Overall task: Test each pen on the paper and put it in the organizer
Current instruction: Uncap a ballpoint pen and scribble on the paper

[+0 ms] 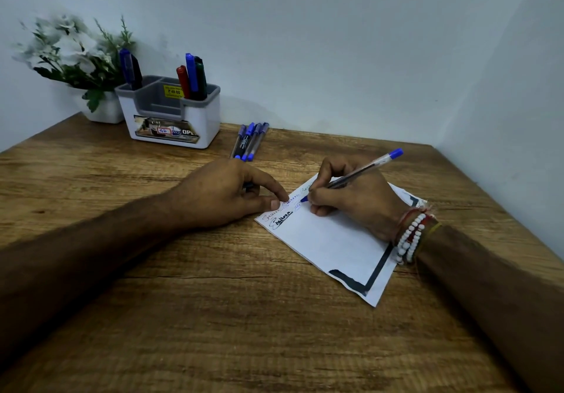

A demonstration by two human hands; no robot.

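Pen in hand, a light, stiff, clear plastic ballpoint with blue cap point(360, 176), is pinched low on its barrel by the right hand point(357, 200), tip on white paper point(329, 240) near the surface's right edge, while the left hand point(225, 194), holding nothing I can see, pins the sheet.

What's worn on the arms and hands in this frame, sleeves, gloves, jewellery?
Both forearms are bare, with no sleeves in view and no gloves. The left hand shows no rings or bands. The right hand has a stack at the wrist: white round-bead bracelets and red and yellowish threads.

Wooden table point(213, 316): paper point(329, 240), organizer point(180, 124), loose pens point(248, 142), plant pot point(105, 110).
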